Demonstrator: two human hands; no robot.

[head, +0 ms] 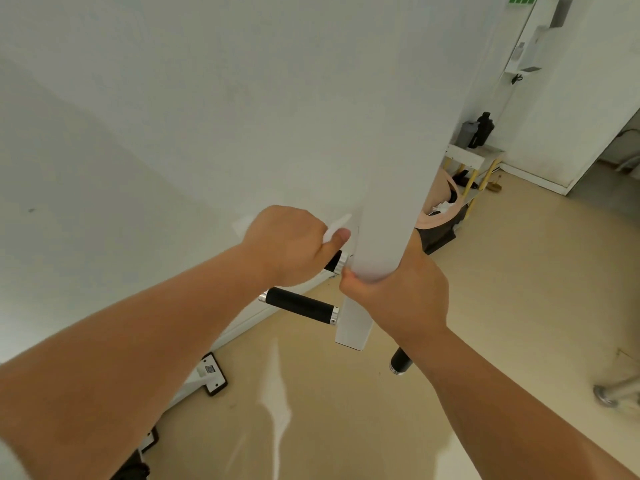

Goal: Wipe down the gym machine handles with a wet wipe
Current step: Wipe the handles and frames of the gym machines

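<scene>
Closing around an upper handle (335, 260), the left hand (285, 245) is pressing a wipe (335, 227) to it, while the right hand (398, 296) is clamping the white post (388, 188). Another handle (299, 305) is sticking out just below, and a third (400, 362) is showing under the right wrist. Being thin, soft and damp, the wipe is probably best wrapped round the stiff black foam. Beyond, beige floor (502, 289), a wall (173, 116), a shelf (465, 157).

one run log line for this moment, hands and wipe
left hand: wet wipe on upper handle | right hand: gripping white post | lower handle: free
</scene>
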